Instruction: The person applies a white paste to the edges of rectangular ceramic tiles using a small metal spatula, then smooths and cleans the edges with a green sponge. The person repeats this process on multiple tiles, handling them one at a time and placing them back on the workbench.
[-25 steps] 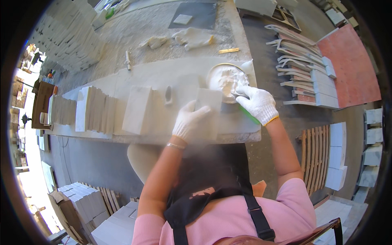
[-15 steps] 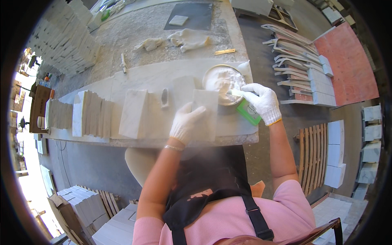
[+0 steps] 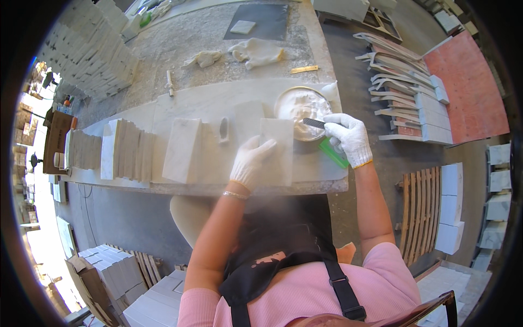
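My left hand (image 3: 251, 161), in a white knit glove, holds a pale marble tile (image 3: 280, 155) by its left side, with the thumb across the face. At the tile's right stands a round tin (image 3: 277, 104) of white paste (image 3: 299, 102). My right hand (image 3: 350, 139), also gloved, is closed on a small putty knife (image 3: 314, 123). Its dark blade lies over the paste at the tin's right side; whether it touches is unclear. Beneath that hand a green flat piece (image 3: 333, 153) is partly hidden. Another pale tile (image 3: 248, 115) lies behind the held one.
Left along the bench are leaning tiles (image 3: 182, 150), a row of upright tiles (image 3: 131, 150) and a dark-centred oblong piece (image 3: 223, 131). Crumpled gloves (image 3: 256, 53) and a brass-coloured strip (image 3: 303, 70) lie farther back. A wooden pallet (image 3: 419, 212) stands right of the bench.
The putty knife has turned, its dark blade now showing where a pale face showed before. My right hand has shifted slightly and covers more of the green piece. My left hand stays on the tile.
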### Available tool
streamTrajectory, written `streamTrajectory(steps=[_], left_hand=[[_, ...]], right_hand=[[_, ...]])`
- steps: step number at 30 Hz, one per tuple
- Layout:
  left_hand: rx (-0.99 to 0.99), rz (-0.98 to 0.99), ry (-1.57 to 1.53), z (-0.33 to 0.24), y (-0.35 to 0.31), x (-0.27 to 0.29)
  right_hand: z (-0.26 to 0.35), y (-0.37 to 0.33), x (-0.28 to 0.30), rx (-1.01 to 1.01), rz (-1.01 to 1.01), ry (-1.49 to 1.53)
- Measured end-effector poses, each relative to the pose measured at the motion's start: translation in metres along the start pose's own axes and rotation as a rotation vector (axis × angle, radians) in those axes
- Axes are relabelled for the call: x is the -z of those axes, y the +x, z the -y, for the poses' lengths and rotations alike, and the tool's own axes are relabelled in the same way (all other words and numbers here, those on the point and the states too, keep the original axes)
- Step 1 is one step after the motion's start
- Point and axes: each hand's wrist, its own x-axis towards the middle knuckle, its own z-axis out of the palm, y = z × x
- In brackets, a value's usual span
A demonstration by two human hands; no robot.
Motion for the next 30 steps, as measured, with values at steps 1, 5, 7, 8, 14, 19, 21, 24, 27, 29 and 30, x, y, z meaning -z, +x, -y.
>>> streamTrajectory(steps=[1,5,7,8,14,19,21,24,27,29,30], left_hand=[[0.003,-0.001,-0.002,0.000,0.000,0.000],[0.010,0.003,-0.002,-0.003,-0.003,-0.002],[0.016,0.007,-0.002,-0.004,-0.003,-0.003],[0.022,0.008,-0.005,-0.005,-0.003,-0.003],[0.016,0.011,-0.029,-0.005,-0.003,-0.003],[0.006,0.012,0.005,-0.006,-0.004,-0.002],[0.000,0.011,0.018,-0.007,-0.004,-0.002],[0.011,0.003,-0.007,-0.007,-0.004,-0.003],[0.000,0.012,0.000,-0.007,-0.005,-0.004],[0.003,0.011,-0.007,-0.007,-0.005,-0.004],[0.003,0.012,-0.012,-0.007,-0.005,-0.004]], right_hand=[[0.001,-0.001,0.000,0.001,0.002,0.021],[0.005,-0.007,-0.001,-0.033,0.023,0.121],[0.004,-0.009,-0.003,-0.023,0.022,0.101],[0.003,-0.009,-0.005,-0.003,0.035,0.107],[-0.009,-0.009,-0.014,0.108,0.009,-0.004],[-0.012,-0.012,-0.013,0.357,-0.065,-0.240],[-0.011,-0.013,-0.012,0.376,-0.085,-0.266],[-0.009,-0.012,-0.013,0.283,-0.069,-0.140],[-0.008,-0.010,-0.015,0.135,-0.016,0.045],[-0.009,-0.009,-0.017,0.037,0.003,0.126],[-0.010,-0.009,-0.018,0.006,0.006,0.129]])
